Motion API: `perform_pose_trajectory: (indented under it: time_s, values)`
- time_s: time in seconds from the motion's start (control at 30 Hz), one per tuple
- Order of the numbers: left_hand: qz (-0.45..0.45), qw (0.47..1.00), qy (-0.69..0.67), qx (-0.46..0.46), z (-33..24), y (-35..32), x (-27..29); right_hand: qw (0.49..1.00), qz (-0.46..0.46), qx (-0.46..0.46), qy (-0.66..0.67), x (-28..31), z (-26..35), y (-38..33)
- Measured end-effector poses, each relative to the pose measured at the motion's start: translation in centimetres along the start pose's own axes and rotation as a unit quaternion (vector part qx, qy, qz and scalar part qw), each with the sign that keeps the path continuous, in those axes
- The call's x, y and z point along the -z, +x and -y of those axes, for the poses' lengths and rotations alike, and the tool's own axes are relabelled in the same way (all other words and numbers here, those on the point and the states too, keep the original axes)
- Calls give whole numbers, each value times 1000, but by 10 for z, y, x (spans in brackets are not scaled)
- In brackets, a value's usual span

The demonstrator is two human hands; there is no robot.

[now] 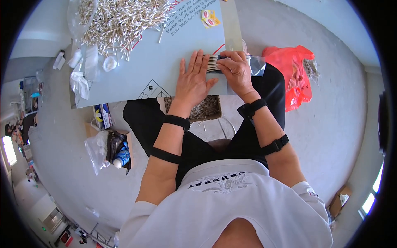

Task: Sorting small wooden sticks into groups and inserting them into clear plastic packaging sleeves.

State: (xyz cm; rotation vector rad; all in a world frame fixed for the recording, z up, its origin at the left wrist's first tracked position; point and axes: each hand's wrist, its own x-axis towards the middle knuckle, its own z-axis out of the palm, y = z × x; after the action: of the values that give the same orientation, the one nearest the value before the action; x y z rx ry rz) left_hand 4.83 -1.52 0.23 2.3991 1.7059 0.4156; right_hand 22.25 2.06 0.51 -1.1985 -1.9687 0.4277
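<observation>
A row of cotton swabs (212, 63) lies side by side at the table's near right edge, between my hands. My left hand (192, 78) rests flat with its fingers stretched out, their tips beside the swabs' left ends. With bent fingers pinched together, my right hand (235, 68) grips a clear plastic bag (258, 66) where it meets the swabs. The bag sticks out to the right, past the table edge, and white swab tips show beside the hand. My fingers hide exactly where the pinch closes.
A large heap of loose swabs (124, 25) covers the table's far left, near a small white roll (109, 63) and yellow labels (211, 19). Below the table edge stands a box of swabs (213, 108). A red plastic bag (289, 74) lies at right.
</observation>
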Motion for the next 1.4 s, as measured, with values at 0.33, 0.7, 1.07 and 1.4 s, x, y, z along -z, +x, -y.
perform_pose_trajectory:
  time_s: [0.33, 0.7, 1.07, 1.4]
  values:
    - [14, 1000, 6, 1, 3, -2, -2, 990, 65, -121, -38, -5, 3, 18]
    - [17, 1000, 11, 1, 2, -3, -3, 983, 119, -122, -62, -3, 1, 25]
    - [11, 1000, 22, 2, 3, -1, -5, 975, 134, -146, -97, -5, 0, 34]
    - [12, 1000, 17, -1, 4, -2, -4, 981, 147, -122, 28, 9, 4, 26]
